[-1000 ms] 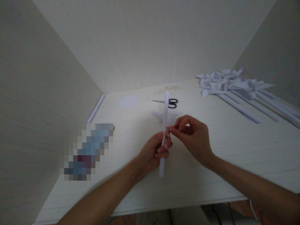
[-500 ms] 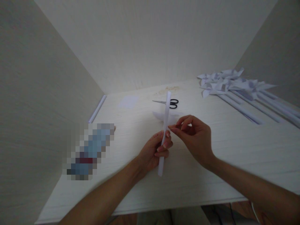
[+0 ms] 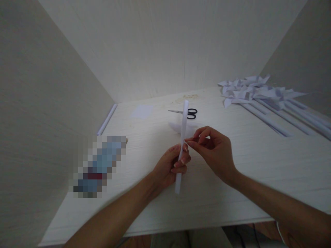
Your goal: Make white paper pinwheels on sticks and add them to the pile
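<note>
Paper stick [image 3: 182,137], a rolled white tube, stands nearly upright over the table's [image 3: 232,179] middle, gripped abt halfway down by the left hand [image 3: 169,167], fingers curled shut round it. Its top end points to 12 o'clock, overlapping the scissors [image 3: 186,113] in view; bottom end hangs free just above the table. Right hand [image 3: 212,150] sits at the stick's 3 o'clock, thumb and forefinger pinched together w/ tips touching the stick just above the left hand's fingers. Other fingers loosely bent.

Change vs. a sec ago: v. little. Stick tilts a hair and its lower end shifts slightly; right hand's pinch stays at the same spot on the stick. Both hands hold steady, so it reads as fine work at that one contact point, prob. something small being fixed or pressed there, not a reposition.

Hard to make out: whatever sits betw. the right hand's pinched tips is too small to tell, maybe a pin, maybe nothing. A pale folded paper shape [image 3: 176,126] lies behind the stick at 12 o'clock, mostly hidden by it. Small paper square [image 3: 141,111] lies at 11 o'clock. A blurred-out block [image 3: 99,165] at 9 o'clock can't be identified. Finished paper pinwheels [image 3: 248,89] on sticks lie at 2 o'clock, their handles cut off by the right edge. Another tube [image 3: 107,119] lies along the left wall.
</note>
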`<state>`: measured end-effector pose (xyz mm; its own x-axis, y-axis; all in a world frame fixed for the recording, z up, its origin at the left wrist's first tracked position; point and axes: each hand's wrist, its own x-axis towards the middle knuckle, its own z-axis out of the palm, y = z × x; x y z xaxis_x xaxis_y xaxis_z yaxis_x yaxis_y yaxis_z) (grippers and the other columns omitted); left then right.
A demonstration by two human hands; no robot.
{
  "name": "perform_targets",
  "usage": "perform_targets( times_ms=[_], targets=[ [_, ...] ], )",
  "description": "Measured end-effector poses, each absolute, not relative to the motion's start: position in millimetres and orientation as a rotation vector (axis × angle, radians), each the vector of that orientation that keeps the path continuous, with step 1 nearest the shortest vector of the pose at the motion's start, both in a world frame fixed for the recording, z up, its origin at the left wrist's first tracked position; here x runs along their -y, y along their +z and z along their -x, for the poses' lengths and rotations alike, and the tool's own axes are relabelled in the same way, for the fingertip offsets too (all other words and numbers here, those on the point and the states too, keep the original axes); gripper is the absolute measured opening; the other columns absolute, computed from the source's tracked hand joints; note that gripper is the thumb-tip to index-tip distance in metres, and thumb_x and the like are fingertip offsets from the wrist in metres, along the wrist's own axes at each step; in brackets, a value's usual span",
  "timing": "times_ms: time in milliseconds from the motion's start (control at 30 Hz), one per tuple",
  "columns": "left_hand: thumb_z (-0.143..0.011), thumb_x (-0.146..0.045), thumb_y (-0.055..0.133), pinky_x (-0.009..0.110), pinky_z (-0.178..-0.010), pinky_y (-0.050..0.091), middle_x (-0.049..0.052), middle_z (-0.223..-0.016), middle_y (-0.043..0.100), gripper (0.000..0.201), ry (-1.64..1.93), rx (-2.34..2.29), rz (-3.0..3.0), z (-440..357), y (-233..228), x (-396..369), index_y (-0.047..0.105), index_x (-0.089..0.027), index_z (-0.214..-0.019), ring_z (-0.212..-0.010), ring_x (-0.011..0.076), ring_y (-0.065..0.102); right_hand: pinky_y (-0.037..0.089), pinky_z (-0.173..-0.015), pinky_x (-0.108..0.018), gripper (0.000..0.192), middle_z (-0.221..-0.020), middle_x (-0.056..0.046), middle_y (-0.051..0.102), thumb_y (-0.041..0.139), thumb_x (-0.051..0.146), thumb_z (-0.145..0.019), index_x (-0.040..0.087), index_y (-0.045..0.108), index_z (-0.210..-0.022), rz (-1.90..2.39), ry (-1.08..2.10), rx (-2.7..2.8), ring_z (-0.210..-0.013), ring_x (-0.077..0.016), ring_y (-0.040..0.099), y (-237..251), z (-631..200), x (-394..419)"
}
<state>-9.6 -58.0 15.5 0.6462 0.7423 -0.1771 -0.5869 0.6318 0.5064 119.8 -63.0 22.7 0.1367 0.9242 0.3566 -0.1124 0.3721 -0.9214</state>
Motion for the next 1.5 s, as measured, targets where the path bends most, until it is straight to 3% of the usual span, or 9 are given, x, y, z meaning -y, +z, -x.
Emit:
perform_targets(
  times_ms=[133, 600, 900, 1067, 1200, 1500],
  targets=[
    [-0.080, -0.015, 0.047, 0.004, -0.027, 0.020, -0.003, -0.048, 0.043, 0.013, 0.761, -0.428, -0.445, 8.9, 13.5, 56.3, 0.057, -0.009, -0.073, -0.034, -0.0007, 0.026, 0.050, -0.051, -0.019, 0.024, -0.070, 0.003, 0.052, 0.066, 0.011, -0.063, 0.017, 0.044, -0.058, 0.844, 0.960, 1.208, -0.057, -0.0068, 0.056, 23.9, -117.2, 64.7],
    [-0.082, -0.015, 0.043, 0.003, -0.028, 0.021, -0.003, -0.050, 0.042, 0.017, 0.790, -0.377, -0.441, 9.6, 14.1, 57.1, 0.055, -0.009, -0.073, -0.036, -0.0008, 0.027, 0.053, -0.060, -0.023, 0.021, -0.071, 0.003, 0.054, 0.066, 0.013, -0.064, 0.017, 0.046, -0.060, 0.914, 0.917, 1.131, -0.066, -0.0112, 0.063, 20.4, -120.3, 62.1],
    [-0.078, -0.018, 0.051, 0.004, -0.029, 0.021, -0.003, -0.049, 0.045, 0.011, 0.799, -0.418, -0.498, 9.2, 11.7, 58.2, 0.056, -0.010, -0.073, -0.035, -0.0010, 0.024, 0.051, -0.059, -0.022, 0.022, -0.071, 0.003, 0.052, 0.064, 0.011, -0.065, 0.017, 0.044, -0.057, 0.899, 0.919, 1.189, -0.064, -0.0086, 0.059, 21.3, -120.5, 62.2],
    [-0.077, -0.016, 0.051, 0.004, -0.028, 0.020, -0.003, -0.049, 0.044, 0.013, 0.785, -0.442, -0.484, 6.8, 10.1, 56.3, 0.055, -0.010, -0.067, -0.034, -0.0013, 0.025, 0.047, -0.052, -0.021, 0.020, -0.072, 0.003, 0.051, 0.061, 0.006, -0.065, 0.017, 0.045, -0.060, 0.824, 0.949, 1.271, -0.058, -0.0069, 0.054, 21.0, -115.9, 68.8],
    [-0.080, -0.016, 0.046, 0.004, -0.027, 0.018, -0.003, -0.048, 0.042, 0.017, 0.759, -0.383, -0.443, 9.7, 11.4, 54.8, 0.055, -0.009, -0.067, -0.034, -0.0011, 0.024, 0.047, -0.057, -0.023, 0.017, -0.072, 0.003, 0.053, 0.063, 0.009, -0.065, 0.018, 0.049, -0.065, 0.804, 0.952, 1.194, -0.062, -0.0079, 0.054, 19.7, -117.1, 66.7],
    [-0.085, -0.017, 0.037, 0.004, -0.026, 0.014, -0.005, -0.046, 0.037, 0.022, 0.584, -0.219, -0.360, 18.1, 14.8, 58.9, 0.052, -0.009, -0.071, -0.032, -0.0007, 0.020, 0.048, -0.056, -0.024, 0.014, -0.067, 0.002, 0.063, 0.064, 0.019, -0.067, 0.018, 0.057, -0.079, 0.784, 1.389, 1.135, -0.056, -0.0086, 0.057, 13.0, -124.6, 47.8]
  ],
)
